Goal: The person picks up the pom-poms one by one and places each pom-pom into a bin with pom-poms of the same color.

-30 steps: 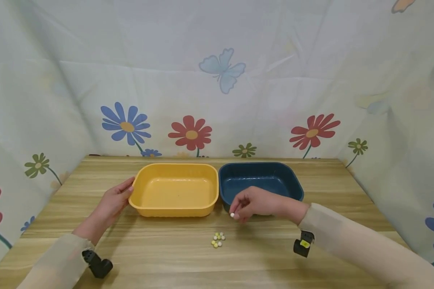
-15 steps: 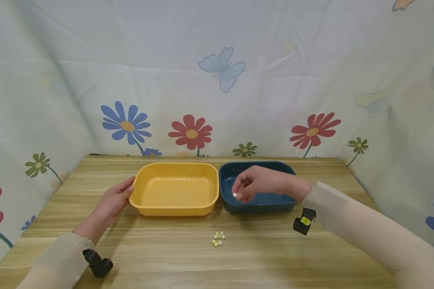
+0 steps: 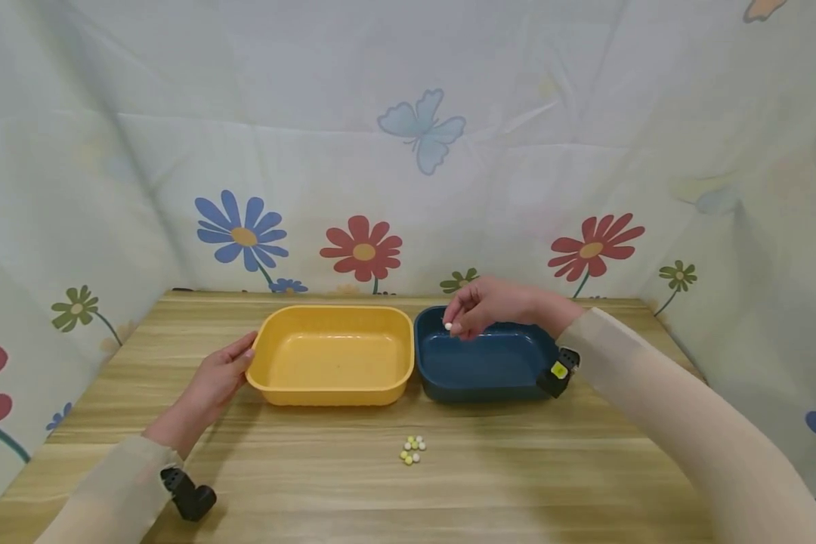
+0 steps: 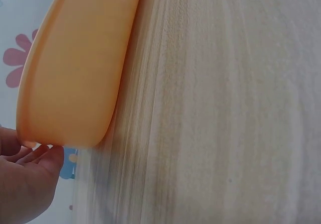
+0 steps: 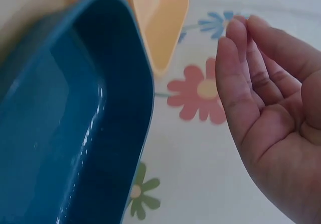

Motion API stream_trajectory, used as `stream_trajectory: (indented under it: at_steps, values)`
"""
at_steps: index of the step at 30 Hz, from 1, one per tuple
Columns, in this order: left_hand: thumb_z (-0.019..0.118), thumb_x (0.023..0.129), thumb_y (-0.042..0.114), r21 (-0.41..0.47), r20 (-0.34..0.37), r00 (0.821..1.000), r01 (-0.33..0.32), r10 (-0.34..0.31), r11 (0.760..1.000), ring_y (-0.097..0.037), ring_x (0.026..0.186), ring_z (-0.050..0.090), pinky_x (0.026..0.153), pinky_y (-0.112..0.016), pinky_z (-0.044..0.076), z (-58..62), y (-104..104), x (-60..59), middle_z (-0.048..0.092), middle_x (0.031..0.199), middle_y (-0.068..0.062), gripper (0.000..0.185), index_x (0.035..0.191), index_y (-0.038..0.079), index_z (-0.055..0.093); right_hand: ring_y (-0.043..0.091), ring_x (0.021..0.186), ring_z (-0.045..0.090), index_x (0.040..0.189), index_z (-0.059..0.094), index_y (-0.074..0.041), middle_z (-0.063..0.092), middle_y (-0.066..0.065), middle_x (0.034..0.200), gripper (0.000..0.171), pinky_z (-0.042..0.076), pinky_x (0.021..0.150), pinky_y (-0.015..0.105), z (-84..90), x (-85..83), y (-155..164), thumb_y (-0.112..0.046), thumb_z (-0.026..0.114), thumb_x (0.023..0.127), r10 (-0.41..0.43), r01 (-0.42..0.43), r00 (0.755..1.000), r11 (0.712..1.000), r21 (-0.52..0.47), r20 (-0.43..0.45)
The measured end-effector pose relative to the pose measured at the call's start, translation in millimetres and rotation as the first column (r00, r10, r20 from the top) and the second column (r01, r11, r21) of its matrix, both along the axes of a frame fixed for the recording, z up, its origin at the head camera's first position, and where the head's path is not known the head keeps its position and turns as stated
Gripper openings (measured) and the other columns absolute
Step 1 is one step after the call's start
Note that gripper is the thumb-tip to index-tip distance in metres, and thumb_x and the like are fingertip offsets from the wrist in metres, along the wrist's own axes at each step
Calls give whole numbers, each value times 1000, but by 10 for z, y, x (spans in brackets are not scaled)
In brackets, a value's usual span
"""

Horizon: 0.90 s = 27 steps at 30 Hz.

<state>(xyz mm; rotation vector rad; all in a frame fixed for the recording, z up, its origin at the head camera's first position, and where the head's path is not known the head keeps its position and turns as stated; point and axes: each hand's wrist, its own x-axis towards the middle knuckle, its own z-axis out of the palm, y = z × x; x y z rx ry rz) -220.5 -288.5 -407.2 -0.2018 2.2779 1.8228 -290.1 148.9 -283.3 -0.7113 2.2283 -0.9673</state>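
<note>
My left hand (image 3: 214, 381) rests against the left end of a yellow plastic bin (image 3: 329, 395). In the left wrist view, its fingertips (image 4: 54, 156) touch the outside of the bin's end wall near the rim. My right hand (image 3: 483, 306) is raised over the back part of a dark blue bin (image 3: 486, 394). Between its thumb and fingertips it pinches a small round white ball (image 3: 448, 326). The right wrist view shows those fingertips (image 5: 258, 20) meeting, but the ball is hidden there. Several small yellow and white balls (image 3: 413, 449) lie in a loose cluster in front of the bins.
Both bins stand side by side, nearly touching, on a wood-grain table (image 3: 299, 483). A flower-printed cloth (image 3: 299, 136) hangs behind and at both sides. Black wrist cameras (image 3: 189, 495) are strapped to both forearms.
My right hand has moved up and away from in front of the blue bin to above its back part, keeping the white ball pinched. The left hand stays at the yellow bin.
</note>
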Motion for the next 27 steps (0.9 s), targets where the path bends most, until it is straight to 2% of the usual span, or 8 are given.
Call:
stream_trajectory:
  at_steps: [4,8,12,15,19,27]
  values:
    - [27,114,20,-15,-19,1000,7,-7,1000,-35,159,16,117,-25,40,4,-1,21,5,173,-16,56,164,6,7,15,86,70,118,66,7,74,10,99,26,64,94,38,-40,-148,-7,-10,67,98,8,-9,1000,999,33,23]
    - [27,114,20,-25,-28,1000,12,-13,1000,-35,159,17,116,-25,40,5,5,36,6,173,-17,56,164,5,7,22,93,72,123,64,9,74,6,98,31,64,93,35,-128,-286,4,-9,67,98,15,-18,999,998,52,48]
    - [26,114,19,-29,-27,1000,15,-16,999,-35,159,16,116,-24,40,-1,7,30,5,173,-16,55,164,5,7,23,94,71,123,64,8,73,4,99,31,63,96,37,-222,-409,9,-10,67,98,12,-17,998,998,67,69]
    - [27,114,19,-29,-30,999,17,-18,999,-35,159,16,114,-20,42,-6,2,27,5,173,-16,55,164,6,6,15,90,70,123,64,7,72,5,100,29,63,97,37,-255,-468,-7,-10,67,99,11,-17,997,997,74,80]
    - [27,114,19,-29,-31,999,16,-17,999,-35,159,16,116,-23,40,-7,-10,24,5,173,-16,56,164,6,6,13,88,69,120,66,4,72,3,99,25,64,93,32,-321,-553,-36,-9,66,99,13,-21,996,996,84,94]
    - [26,114,18,-28,-31,999,19,-20,999,-35,160,14,124,-43,27,4,-7,37,3,173,-16,55,164,5,6,10,85,67,115,68,1,73,-2,94,18,63,88,27,-572,-720,-73,-9,65,100,52,-68,990,991,117,131]
